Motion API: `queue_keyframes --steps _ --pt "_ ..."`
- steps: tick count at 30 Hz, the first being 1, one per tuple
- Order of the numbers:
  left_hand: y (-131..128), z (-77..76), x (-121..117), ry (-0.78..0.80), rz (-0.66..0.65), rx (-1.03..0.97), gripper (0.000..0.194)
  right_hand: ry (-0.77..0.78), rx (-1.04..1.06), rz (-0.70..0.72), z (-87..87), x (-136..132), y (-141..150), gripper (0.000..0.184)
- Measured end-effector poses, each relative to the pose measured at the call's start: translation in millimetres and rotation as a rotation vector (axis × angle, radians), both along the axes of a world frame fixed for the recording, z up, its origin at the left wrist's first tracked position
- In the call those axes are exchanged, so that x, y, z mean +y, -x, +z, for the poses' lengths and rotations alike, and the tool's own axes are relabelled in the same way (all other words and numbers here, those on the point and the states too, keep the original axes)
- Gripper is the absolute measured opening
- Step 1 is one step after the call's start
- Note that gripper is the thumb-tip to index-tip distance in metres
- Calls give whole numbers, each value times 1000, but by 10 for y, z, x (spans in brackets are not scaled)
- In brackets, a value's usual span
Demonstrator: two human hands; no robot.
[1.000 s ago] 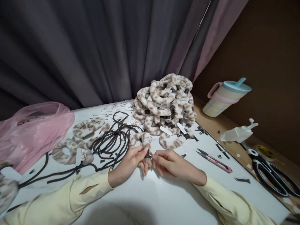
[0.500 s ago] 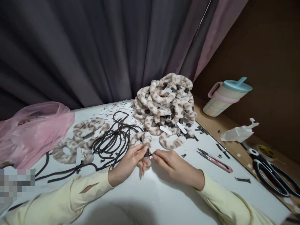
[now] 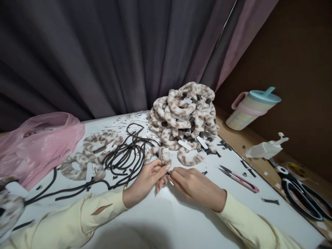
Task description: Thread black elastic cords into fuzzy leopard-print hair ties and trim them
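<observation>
My left hand [image 3: 148,177] is closed round the near side of a fuzzy white ring with brown spots [image 3: 151,152], which carries a pale tag. Close against it, my right hand [image 3: 195,185] pinches a thin piece with a silvery tip [image 3: 171,181]. A bit of dark material shows between the two sets of fingertips; the fingers hide most of it. Just left of the ring lies a tangle of black cord [image 3: 124,157]. Behind the hands rises a pile of similar fuzzy rings [image 3: 178,103] with dark coiled parts and white tags.
Pink-handled snips [image 3: 240,179] lie on the white table [image 3: 160,221], right of my hands. Farther right are black-handled scissors [image 3: 289,190], a white bottle [image 3: 264,149] and a lidded cup [image 3: 247,112]. More fuzzy rings [image 3: 75,166] and a pink plastic bag [image 3: 44,141] sit left.
My right hand has shifted slightly in against the left fingers. A silvery tip now shows where a dark strand stretched between the hands. The whole view has moved a little.
</observation>
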State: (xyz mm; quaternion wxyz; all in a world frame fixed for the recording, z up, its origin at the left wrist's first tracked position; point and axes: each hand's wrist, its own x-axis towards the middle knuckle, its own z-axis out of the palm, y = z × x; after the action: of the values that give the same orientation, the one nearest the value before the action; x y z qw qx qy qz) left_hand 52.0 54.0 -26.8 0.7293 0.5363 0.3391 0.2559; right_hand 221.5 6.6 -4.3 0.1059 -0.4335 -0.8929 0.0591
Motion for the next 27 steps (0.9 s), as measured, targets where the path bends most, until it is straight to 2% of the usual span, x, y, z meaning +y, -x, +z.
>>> queue_keyframes --steps 6,10,13,18,23,27 --pt "5 -26 0 -28 4 42 34 -77 -50 64 20 5 21 26" --pt "3 -6 2 -15 12 22 34 -9 -35 56 16 22 -7 22" --pt "1 31 8 5 26 18 36 35 38 63 -18 45 -74 18" --pt "20 82 45 74 -11 21 35 10 260 -13 -71 80 -160 11" --pt "49 110 87 153 -80 35 31 -52 319 -11 -47 104 -150 42" --pt "61 119 105 186 -146 26 25 40 481 93 -85 95 -91 34"
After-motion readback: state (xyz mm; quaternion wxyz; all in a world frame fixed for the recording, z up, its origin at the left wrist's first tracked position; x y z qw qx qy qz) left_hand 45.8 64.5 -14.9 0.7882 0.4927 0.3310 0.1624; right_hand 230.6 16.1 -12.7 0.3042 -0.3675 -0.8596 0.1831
